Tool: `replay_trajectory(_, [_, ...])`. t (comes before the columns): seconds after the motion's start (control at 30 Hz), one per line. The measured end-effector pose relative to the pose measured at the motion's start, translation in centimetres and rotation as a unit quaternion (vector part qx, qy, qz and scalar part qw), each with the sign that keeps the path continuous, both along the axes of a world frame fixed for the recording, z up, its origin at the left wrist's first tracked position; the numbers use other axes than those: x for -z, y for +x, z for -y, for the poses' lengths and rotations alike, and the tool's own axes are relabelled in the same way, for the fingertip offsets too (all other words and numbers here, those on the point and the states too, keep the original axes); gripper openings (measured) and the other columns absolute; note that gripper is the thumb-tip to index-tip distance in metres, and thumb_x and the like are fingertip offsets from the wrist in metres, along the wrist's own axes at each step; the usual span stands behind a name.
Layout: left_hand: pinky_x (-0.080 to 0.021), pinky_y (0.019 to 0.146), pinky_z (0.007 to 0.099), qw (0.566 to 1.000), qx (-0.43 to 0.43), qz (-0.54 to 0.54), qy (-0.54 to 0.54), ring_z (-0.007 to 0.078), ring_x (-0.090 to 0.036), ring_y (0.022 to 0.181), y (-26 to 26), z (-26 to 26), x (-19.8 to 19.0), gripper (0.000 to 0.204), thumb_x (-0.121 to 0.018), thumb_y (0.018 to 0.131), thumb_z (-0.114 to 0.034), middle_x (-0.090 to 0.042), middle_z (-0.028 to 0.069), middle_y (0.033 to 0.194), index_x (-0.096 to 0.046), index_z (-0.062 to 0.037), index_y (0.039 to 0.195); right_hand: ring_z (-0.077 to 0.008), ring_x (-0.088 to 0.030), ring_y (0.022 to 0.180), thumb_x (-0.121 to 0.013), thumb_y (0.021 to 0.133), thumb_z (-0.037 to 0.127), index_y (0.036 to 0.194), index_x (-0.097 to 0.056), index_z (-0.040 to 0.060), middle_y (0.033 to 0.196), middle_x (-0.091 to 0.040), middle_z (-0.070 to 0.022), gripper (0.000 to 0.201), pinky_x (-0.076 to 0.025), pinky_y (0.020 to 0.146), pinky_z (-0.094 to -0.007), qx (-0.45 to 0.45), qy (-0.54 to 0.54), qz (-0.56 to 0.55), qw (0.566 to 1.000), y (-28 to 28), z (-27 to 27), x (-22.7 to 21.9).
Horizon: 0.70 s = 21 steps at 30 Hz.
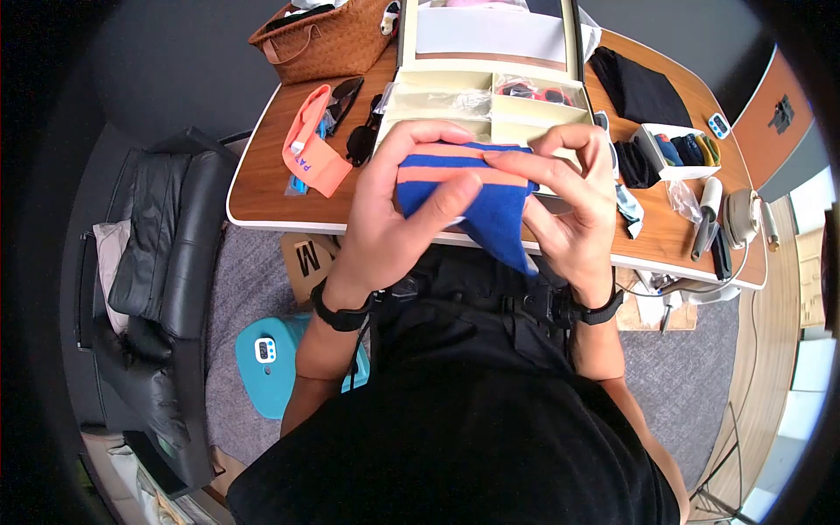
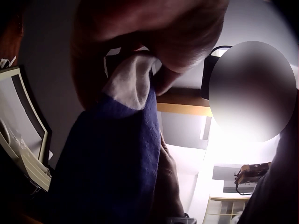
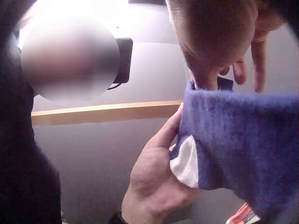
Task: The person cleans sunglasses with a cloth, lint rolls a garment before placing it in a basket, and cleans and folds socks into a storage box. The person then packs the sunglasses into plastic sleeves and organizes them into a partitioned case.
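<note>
A folded blue sock (image 1: 490,214) with orange stripes is held up between both hands, above the table's near edge. My left hand (image 1: 385,206) grips its left side, thumb across the front. On the right, my right hand (image 1: 577,197) pinches the upper corner, index finger lying over the striped part. In the right wrist view, the thumb of the right hand (image 3: 219,42) dips inside the opening of the sock (image 3: 238,135), while the left hand (image 3: 159,175) supports it from the other side. A white patch shows on the sock (image 2: 112,154) in the left wrist view.
Behind the hands stands an open compartment box (image 1: 437,79) holding red sunglasses (image 1: 553,96). An orange sock (image 1: 324,166) and dark sunglasses (image 1: 360,143) lie left, near a woven basket (image 1: 328,48). Rightward are black cloth (image 1: 643,87) and a white box of rolled socks (image 1: 652,144).
</note>
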<state>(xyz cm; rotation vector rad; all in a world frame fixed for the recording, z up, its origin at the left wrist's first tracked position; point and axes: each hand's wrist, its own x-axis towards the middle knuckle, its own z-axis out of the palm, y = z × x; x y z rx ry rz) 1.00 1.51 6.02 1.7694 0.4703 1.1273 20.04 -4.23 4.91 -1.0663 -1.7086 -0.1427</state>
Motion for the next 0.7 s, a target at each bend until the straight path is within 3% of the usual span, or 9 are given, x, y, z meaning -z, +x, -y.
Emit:
replay_trajectory(0.1, [-0.047, 0.089, 0.0264, 0.993, -0.005, -0.036, 0.109, 0.0124, -0.059, 0.105, 0.1, -0.4, 0.5, 0.034, -0.072, 0.089, -0.013, -0.062, 0.0063, 0.111, -0.056, -0.0013, 0.116, -0.0266, -0.062, 0.094, -0.07, 0.075, 0.006, 0.106, -0.07, 0.0033, 0.097, -0.065, -0.0114, 0.032, -0.05, 0.083, -0.0349, -0.064, -0.024, -0.102, 0.992, 0.1, -0.6, 0.7])
replay_trajectory(0.13, [-0.048, 0.087, 0.0254, 0.998, 0.007, -0.001, 0.058, 0.0116, -0.059, 0.102, 0.4, -0.3, 0.8, 0.032, -0.073, 0.088, -0.009, -0.062, 0.0061, 0.11, -0.057, -0.0011, 0.115, -0.0226, -0.064, 0.096, -0.068, 0.082, 0.01, 0.107, -0.068, 0.0003, 0.099, -0.066, -0.0116, 0.026, -0.05, 0.084, -0.0327, -0.096, -0.106, -0.165, 0.976, 0.0, -0.2, 0.8])
replay_trajectory(0.23, [-0.049, 0.084, 0.024, 0.999, 0.008, 0.007, -0.043, 0.0103, -0.06, 0.097, 0.4, 0.1, 0.6, 0.029, -0.071, 0.089, -0.01, -0.062, 0.0057, 0.107, -0.057, -0.0012, 0.113, -0.0158, -0.063, 0.092, -0.064, 0.091, 0.016, 0.111, -0.066, -0.0011, 0.098, -0.067, -0.0094, 0.027, -0.049, 0.082, -0.0298, -0.134, -0.156, -0.285, 0.936, -0.7, 0.1, 1.3])
replay_trajectory(0.37, [-0.049, 0.081, 0.0233, 0.999, -0.037, 0.008, -0.016, 0.0093, -0.06, 0.092, 0.6, 0.3, 0.5, 0.031, -0.07, 0.09, -0.01, -0.062, 0.0054, 0.106, -0.055, -0.0005, 0.115, -0.0115, -0.061, 0.095, -0.056, 0.097, 0.021, 0.122, -0.061, 0.0003, 0.1, -0.066, -0.0072, 0.033, -0.048, 0.083, -0.0271, -0.111, -0.252, -0.303, 0.913, -0.3, 1.0, 0.0])
replay_trajectory(0.43, [-0.049, 0.083, 0.0243, 0.995, -0.062, 0.054, -0.058, 0.01, -0.058, 0.096, 0.7, 0.5, 0.5, 0.033, -0.069, 0.091, -0.012, -0.06, 0.0073, 0.109, -0.053, 0.0, 0.117, -0.0153, -0.06, 0.103, -0.052, 0.099, 0.024, 0.134, -0.052, 0.0026, 0.11, -0.063, -0.0103, 0.04, -0.048, 0.086, -0.0272, -0.196, -0.193, -0.327, 0.904, -0.8, 0.5, 0.5])
replay_trajectory(0.47, [-0.047, 0.086, 0.0258, 0.995, -0.093, 0.031, 0.014, 0.0119, -0.056, 0.1, 1.0, 0.2, 0.7, 0.039, -0.067, 0.092, -0.011, -0.056, 0.0089, 0.11, -0.046, -0.0007, 0.123, -0.0214, -0.055, 0.114, -0.052, 0.099, 0.025, 0.144, -0.04, 0.0041, 0.124, -0.055, -0.0142, 0.051, -0.045, 0.095, -0.0317, -0.185, -0.144, -0.203, 0.951, -0.7, -0.1, 0.8])
replay_trajectory(0.5, [-0.047, 0.086, 0.0258, 0.995, -0.093, 0.031, 0.014, 0.0119, -0.056, 0.1, 1.3, 0.3, 1.0, 0.039, -0.067, 0.092, -0.011, -0.056, 0.0089, 0.11, -0.046, -0.0007, 0.123, -0.0276, -0.051, 0.121, -0.057, 0.097, 0.027, 0.148, -0.03, 0.0018, 0.132, -0.049, -0.0185, 0.062, -0.04, 0.102, -0.0369, -0.198, -0.202, -0.212, 0.935, -1.4, 0.7, 0.1])
replay_trajectory(0.57, [-0.045, 0.089, 0.0277, 0.995, -0.079, 0.05, 0.034, 0.0142, -0.054, 0.102, 1.9, 0.6, 1.5, 0.046, -0.065, 0.093, -0.011, -0.053, 0.0099, 0.11, -0.038, -0.0018, 0.13, -0.031, -0.05, 0.122, -0.061, 0.095, 0.027, 0.149, -0.022, -0.0015, 0.134, -0.047, -0.0218, 0.073, -0.036, 0.107, -0.0392, -0.165, -0.102, -0.126, 0.973, -2.2, -0.2, 1.2])
replay_trajectory(0.7, [-0.044, 0.09, 0.0296, 0.997, -0.057, 0.048, 0.006, 0.0158, -0.053, 0.101, 1.6, 0.5, 1.5, 0.052, -0.062, 0.094, -0.012, -0.05, 0.011, 0.111, -0.03, -0.0015, 0.134, -0.0344, -0.049, 0.125, -0.061, 0.095, 0.027, 0.149, -0.018, -0.0044, 0.137, -0.043, -0.027, 0.076, -0.038, 0.106, -0.0407, -0.152, -0.158, -0.173, 0.96, -2.3, -0.3, 1.2])
